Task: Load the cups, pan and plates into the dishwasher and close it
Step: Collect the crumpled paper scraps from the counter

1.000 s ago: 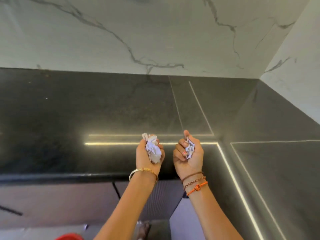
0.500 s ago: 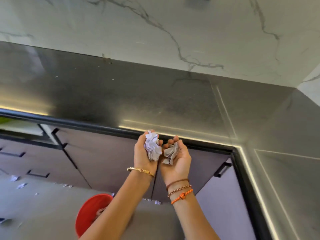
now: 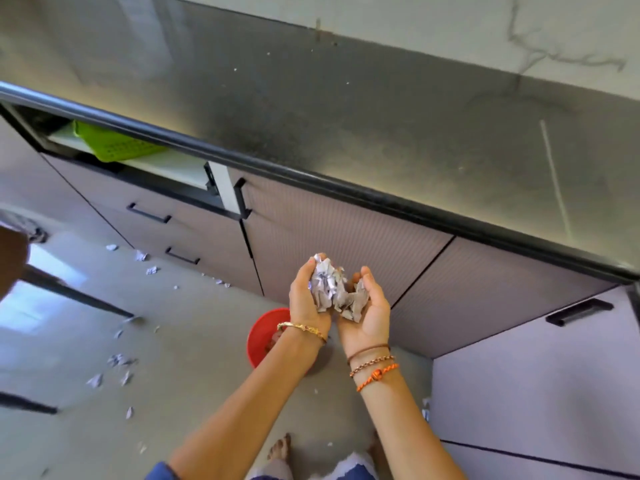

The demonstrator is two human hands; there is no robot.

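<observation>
My left hand (image 3: 304, 299) and my right hand (image 3: 369, 311) are cupped side by side, palms up, in front of the lower cabinet doors. Between them they hold crumpled white paper scraps (image 3: 332, 292). The hands hover just above and to the right of a red bucket (image 3: 265, 336) that stands on the floor, partly hidden by my left forearm. No cups, pan, plates or dishwasher show in this view.
The dark stone counter (image 3: 381, 126) runs across the top with a black front edge. A drawer (image 3: 166, 164) at the left is pulled out, with a green basket (image 3: 114, 145) in it. Paper scraps (image 3: 119, 360) litter the grey floor. My bare foot (image 3: 280, 448) is below.
My view has swung down and left from the counter to the floor. My hands have come together with the paper and moved off the counter edge, over the red bucket.
</observation>
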